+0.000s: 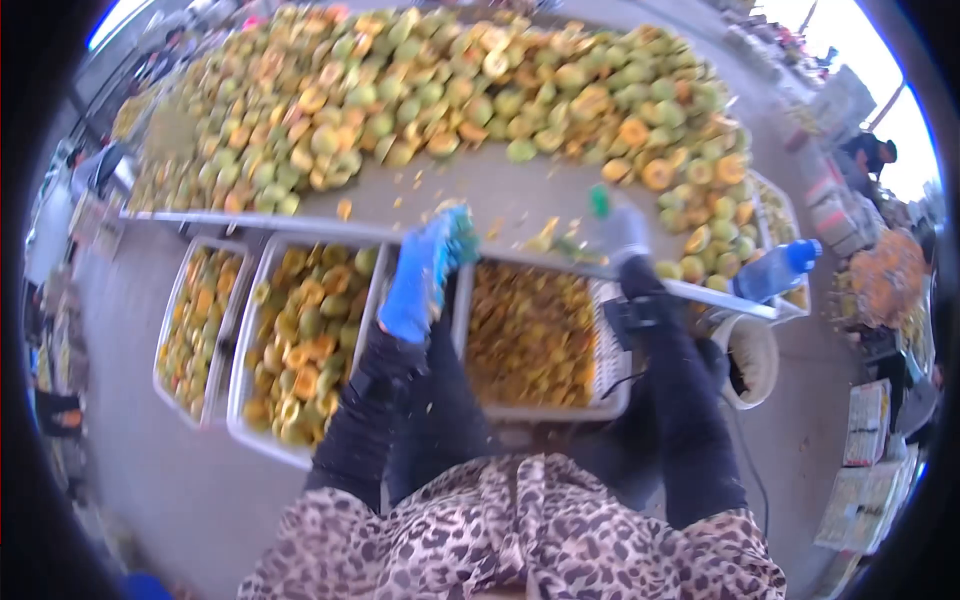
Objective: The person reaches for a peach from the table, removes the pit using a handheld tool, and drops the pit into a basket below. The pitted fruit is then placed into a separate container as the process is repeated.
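Observation:
My left hand, in a blue glove with a teal, fruit-flecked palm side, is over the near edge of the table. Motion blur smears its fingers, and I cannot tell whether they hold anything. Further right, my right hand wears a pale glove and is closed around a small tool with a green end. Small orange scraps lie on the tabletop between the hands. Beyond them rises a large heap of halved green and orange fruit.
Below the table edge stand a crate of fruit scraps, a crate of fruit halves and a narrower crate. A blue-capped bottle rests at the right corner above a white bucket. Another person is far right.

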The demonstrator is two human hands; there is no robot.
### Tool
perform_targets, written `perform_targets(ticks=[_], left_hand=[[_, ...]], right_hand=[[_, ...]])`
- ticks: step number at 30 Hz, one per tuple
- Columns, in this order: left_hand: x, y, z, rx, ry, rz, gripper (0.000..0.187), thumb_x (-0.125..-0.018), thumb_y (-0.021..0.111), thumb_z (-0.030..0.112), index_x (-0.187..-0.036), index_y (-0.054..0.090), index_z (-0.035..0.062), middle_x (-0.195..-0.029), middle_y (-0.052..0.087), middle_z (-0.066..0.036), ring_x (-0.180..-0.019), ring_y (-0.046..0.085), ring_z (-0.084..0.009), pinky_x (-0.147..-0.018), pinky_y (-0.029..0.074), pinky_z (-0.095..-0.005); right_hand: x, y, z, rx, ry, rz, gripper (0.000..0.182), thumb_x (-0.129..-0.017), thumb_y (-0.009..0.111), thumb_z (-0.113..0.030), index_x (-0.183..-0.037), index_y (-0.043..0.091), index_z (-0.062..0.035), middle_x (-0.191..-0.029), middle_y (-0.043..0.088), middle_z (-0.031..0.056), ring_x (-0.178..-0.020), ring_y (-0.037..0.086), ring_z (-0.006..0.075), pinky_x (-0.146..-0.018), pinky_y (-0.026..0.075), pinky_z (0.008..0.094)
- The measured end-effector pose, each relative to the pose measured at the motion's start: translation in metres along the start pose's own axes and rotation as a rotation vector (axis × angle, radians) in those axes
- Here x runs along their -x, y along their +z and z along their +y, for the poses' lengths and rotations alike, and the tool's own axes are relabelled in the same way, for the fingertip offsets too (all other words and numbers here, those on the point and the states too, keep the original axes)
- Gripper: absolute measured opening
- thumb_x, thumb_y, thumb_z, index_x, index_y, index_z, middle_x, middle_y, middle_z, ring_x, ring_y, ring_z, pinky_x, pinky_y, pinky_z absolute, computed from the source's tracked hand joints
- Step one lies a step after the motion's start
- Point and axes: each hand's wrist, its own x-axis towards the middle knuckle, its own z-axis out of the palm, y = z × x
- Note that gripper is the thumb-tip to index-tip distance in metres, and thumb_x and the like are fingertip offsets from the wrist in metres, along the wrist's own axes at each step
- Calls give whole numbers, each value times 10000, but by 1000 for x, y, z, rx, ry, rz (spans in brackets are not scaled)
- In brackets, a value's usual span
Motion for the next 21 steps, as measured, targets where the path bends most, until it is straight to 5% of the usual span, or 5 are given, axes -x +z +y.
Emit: perform_targets(ticks=[4,6,12,17,21], left_hand=[[-32,-57,16,-320,69,377,220,-914,525,192,-1052,601,37,-971,607,-74,-860,601,-180,-742,497,-315],[-57,-59,1,-1057,686,440,241,-877,540,177,-1033,605,5,-1017,594,-145,-934,574,-265,-808,474,-368],[-99,-12,-24,-1824,172,8,395,-836,557,285,-1095,593,-11,-1126,570,-219,-1056,528,-364,-923,418,-434],[-80,20,-9,19,-151,-10,433,-829,525,286,-1157,564,5,-1172,580,-185,-1101,557,-308,-893,476,-466],[-21,55,-4,422,-169,-124,462,-847,477,286,-1164,536,-44,-1168,580,-191,-1101,558,-309,-919,471,-468]], right_hand=[[53,-77,3,-1027,306,35,194,-862,543,-147,-1007,578,-24,-743,621,35,-575,524,59,-435,388,221],[76,-68,8,-996,252,10,212,-862,561,-150,-1015,571,-4,-740,613,43,-580,522,70,-494,397,195],[117,-67,-47,-974,239,-91,257,-861,607,-222,-1000,568,-9,-697,614,145,-603,603,253,-563,469,372],[109,-94,-69,-779,-124,113,224,-904,569,-233,-1001,566,-31,-718,597,217,-674,607,394,-570,466,430],[104,-111,-91,-972,-20,-32,209,-911,558,-234,-945,564,-29,-664,582,213,-637,593,395,-533,444,438]])
